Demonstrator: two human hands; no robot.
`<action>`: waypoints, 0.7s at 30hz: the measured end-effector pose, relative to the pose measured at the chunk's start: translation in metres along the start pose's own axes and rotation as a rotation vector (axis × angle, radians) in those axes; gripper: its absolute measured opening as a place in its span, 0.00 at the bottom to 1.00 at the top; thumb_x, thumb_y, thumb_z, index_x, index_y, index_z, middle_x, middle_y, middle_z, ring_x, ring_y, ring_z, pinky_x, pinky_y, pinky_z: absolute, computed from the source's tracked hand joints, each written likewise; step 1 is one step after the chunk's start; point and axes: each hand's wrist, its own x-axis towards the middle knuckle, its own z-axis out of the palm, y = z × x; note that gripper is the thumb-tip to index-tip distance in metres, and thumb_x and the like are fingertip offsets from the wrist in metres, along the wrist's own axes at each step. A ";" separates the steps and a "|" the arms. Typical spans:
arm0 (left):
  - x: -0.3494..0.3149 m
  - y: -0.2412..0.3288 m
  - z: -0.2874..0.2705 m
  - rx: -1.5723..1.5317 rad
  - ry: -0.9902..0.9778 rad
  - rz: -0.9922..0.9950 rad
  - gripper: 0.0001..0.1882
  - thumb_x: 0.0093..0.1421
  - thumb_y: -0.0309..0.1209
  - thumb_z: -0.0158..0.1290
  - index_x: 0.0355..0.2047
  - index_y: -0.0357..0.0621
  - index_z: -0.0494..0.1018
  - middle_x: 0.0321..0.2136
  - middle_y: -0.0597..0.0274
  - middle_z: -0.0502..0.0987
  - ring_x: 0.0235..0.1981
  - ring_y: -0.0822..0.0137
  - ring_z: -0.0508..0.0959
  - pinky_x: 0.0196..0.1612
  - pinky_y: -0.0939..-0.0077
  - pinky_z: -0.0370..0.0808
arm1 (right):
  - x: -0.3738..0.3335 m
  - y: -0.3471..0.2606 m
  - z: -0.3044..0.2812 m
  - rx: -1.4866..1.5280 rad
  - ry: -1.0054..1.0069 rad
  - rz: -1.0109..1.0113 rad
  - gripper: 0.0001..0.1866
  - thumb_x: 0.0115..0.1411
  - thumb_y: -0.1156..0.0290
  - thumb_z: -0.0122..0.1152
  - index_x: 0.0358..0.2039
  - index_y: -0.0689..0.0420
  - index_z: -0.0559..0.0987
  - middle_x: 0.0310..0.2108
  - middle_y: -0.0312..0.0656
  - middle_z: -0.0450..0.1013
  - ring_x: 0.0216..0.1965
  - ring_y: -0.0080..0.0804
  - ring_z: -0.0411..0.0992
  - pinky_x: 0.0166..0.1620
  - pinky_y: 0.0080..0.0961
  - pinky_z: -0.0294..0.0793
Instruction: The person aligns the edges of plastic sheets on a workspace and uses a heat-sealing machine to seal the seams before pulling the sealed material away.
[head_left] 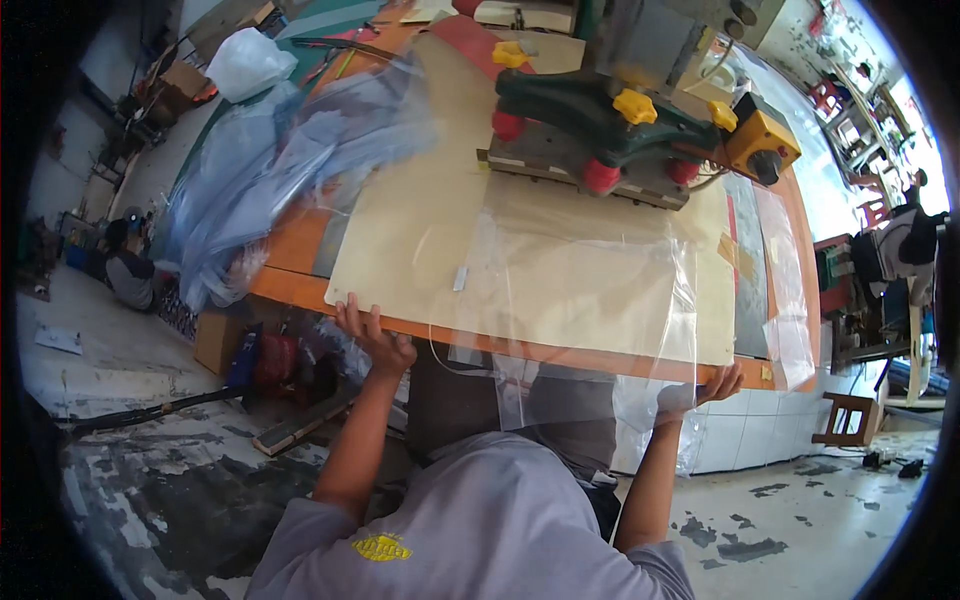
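Observation:
A large tan sheet (390,240) lies on the orange-edged table beneath a green press head (600,105). Its near left corner is beside my left hand (375,338), whose fingers are apart and rest at the table edge. Over at the near right corner, my right hand (705,388) is at the same edge, its fingers slightly bent and apart, its wrist seen partly through clear film. That clear plastic film (590,265) lies across the tan sheet and droops over the front edge between my arms. A small pale strip (460,278) sits on the tan sheet.
Crumpled bluish plastic film (300,150) is heaped at the left, beside a white plastic bag (250,63). Yellow knobs (635,106) and a yellow control box (762,140) belong to the press. Another person (128,270) sits far left. A wooden stool (847,418) stands right.

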 end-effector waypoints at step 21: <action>-0.010 -0.012 0.013 -0.007 0.125 0.036 0.32 0.74 0.55 0.31 0.68 0.45 0.54 0.71 0.36 0.51 0.73 0.36 0.47 0.71 0.29 0.39 | -0.019 -0.001 0.015 0.023 0.049 0.081 0.28 0.70 0.50 0.55 0.63 0.51 0.64 0.69 0.50 0.57 0.73 0.58 0.50 0.72 0.63 0.47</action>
